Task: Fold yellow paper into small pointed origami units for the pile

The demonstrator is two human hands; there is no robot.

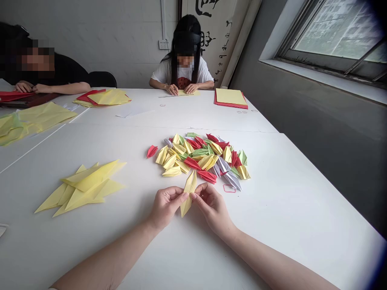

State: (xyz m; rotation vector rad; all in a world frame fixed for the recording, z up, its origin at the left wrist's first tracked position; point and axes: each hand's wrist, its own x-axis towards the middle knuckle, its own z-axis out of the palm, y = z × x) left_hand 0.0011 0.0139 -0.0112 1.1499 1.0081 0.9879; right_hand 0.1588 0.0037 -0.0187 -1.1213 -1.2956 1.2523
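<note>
I pinch one folded yellow paper (190, 183) with my left grip (163, 205) and my right grip (214, 207). Both are closed on it, thumbs near me and bent fingers behind, one on each side of its middle. The paper is long and thin, with a point at the top and a point at the bottom. I hold it up in front of me, near the middle of the white table (272, 229).

Just past its top tip is a big pile of folded papers (198, 155), in red, yellow, green and pale purple. I can't tell if my tip touches the pile. One red piece (152, 151) sits apart on the pile's left. A small red outline (229, 188) is on the table near my right grip.

To my left lies a messy heap of pointy yellow papers (87, 187), one on top of another.

Farther off, a stack of flat sheets (231, 97) has yellow on top and red under it. A person in a white top (184, 82) sits across from me, hands down on some paper. Another person in a black top (72, 74) is on the far left, near red paper (15, 96).
</note>
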